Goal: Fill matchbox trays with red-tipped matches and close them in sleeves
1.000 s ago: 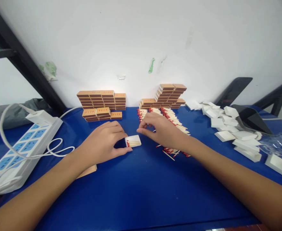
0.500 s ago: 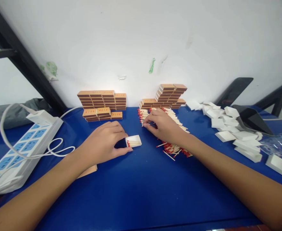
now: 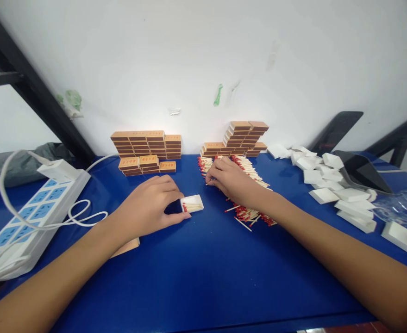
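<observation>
Between the thumb and fingers of my left hand (image 3: 151, 203) is a small white matchbox tray (image 3: 197, 201) with several red-tipped matches (image 3: 191, 207) lying in it. My right hand (image 3: 233, 180) is closed in a pinch at the left edge of a pile of matches (image 3: 255, 173), partly covering the pile. A matchstick (image 3: 208, 183) shows at its fingertips. More loose matches (image 3: 247, 215) lie below that hand. Part of an orange-brown matchbox piece (image 3: 127, 248) shows under my left forearm.
Stacked matchboxes (image 3: 137, 143) stand at the back left, and another stack (image 3: 247, 134) at the back centre. White trays (image 3: 323, 175) are heaped on the right beside a black tray (image 3: 366, 171) and clear plastic (image 3: 404, 203). A power strip (image 3: 36, 217) with cables lies left on the blue table (image 3: 203, 277).
My right hand's fingertips have drawn slightly down and together, and the matchstick between them is less upright. My left hand keeps its hold on the tray. The view has shifted slightly.
</observation>
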